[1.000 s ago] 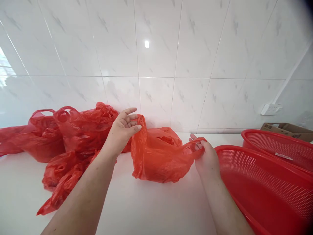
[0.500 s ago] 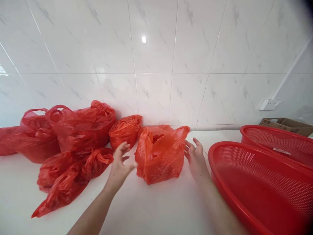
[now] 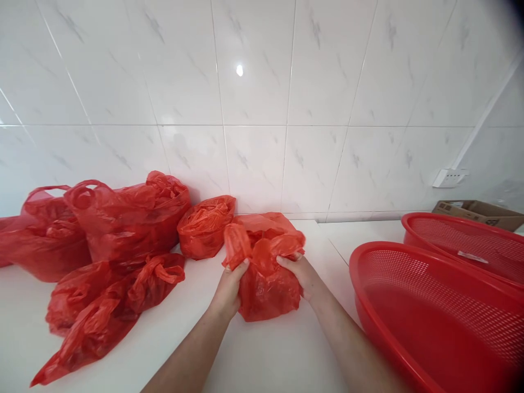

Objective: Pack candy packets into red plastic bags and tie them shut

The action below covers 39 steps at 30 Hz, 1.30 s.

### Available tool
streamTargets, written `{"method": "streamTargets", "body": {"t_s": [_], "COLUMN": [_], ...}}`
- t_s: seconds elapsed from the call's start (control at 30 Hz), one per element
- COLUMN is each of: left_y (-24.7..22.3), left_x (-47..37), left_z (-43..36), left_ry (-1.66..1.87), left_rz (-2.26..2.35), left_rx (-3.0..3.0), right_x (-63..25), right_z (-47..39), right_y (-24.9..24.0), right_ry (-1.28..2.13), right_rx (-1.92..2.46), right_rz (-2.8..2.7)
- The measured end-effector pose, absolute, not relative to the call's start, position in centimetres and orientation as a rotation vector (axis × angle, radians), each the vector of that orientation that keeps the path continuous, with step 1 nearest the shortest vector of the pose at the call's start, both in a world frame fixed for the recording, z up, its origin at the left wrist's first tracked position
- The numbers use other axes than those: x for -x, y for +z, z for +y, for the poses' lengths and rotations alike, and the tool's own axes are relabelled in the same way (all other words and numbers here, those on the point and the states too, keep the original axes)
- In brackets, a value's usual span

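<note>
A red plastic bag (image 3: 268, 297) stands upright on the white table in the middle of the view, its upper part crumpled and folded. My left hand (image 3: 230, 289) grips its left side, the thumb pressed over the film near the rim. On the opposite side, my right hand (image 3: 301, 273) is closed on the bag, thumb on the front and the other fingers mostly hidden behind the plastic. What lies inside the bag cannot be made out. Just behind and to the left sits a smaller rounded red bag (image 3: 207, 229), apart from both hands.
Large filled red bags (image 3: 131, 224) line the wall at the left, with knotted red bags (image 3: 98, 311) in front of them. Two red perforated plastic baskets occupy the right, the nearer basket (image 3: 409, 305) close to my right forearm. Behind them are a cardboard box (image 3: 478, 213) and a wall socket (image 3: 450, 177).
Both hands have moved inward from beside the bag and taken hold of its sides. The bag's raised top edges are now pushed down and crumpled.
</note>
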<state>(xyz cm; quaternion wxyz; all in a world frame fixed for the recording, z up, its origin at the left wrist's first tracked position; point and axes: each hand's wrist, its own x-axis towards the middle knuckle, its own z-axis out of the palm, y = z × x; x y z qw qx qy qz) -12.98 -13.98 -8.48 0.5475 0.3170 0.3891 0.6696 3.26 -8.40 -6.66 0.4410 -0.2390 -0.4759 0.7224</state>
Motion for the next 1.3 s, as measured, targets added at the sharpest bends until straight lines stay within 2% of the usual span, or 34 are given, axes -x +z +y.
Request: {"method": "streamTargets", "body": {"t_s": [0.27,0.4,0.57,0.8,1.03,1.17,1.3], "left_y": [-10.5,-10.5,-10.8,-11.2,-10.7,-10.4,-11.5], "left_x": [14.0,13.6,13.6,14.1,13.4,12.9,12.1], "left_z": [-14.2,-14.4,-14.6,-14.4,-14.7,-14.6,-14.2], "left_ry": [1.477,1.422,1.426,1.412,1.436,1.329,1.361], "left_rz": [0.769,0.733,0.705,0.692,0.609,0.736,1.008], "left_rx": [-0.516,-0.507,-0.546,-0.587,-0.669,-0.799,-0.937], "right_x": [-6.0,-6.0,-4.0,-1.8,-1.3,-0.9,-1.0], "right_z": [-6.2,-6.1,-6.8,-9.6,-10.5,-10.2,-9.6], "right_y": [-9.9,-9.6,-8.2,-7.3,-8.1,-9.2,-10.2], "right_ry": [1.761,1.647,1.675,1.863,1.889,1.908,1.881], "right_rx": [0.506,0.639,0.804,0.729,0.666,0.575,0.67], "right_rz": [-0.985,-1.005,-1.238,-1.408,-1.479,-1.487,-1.443]}}
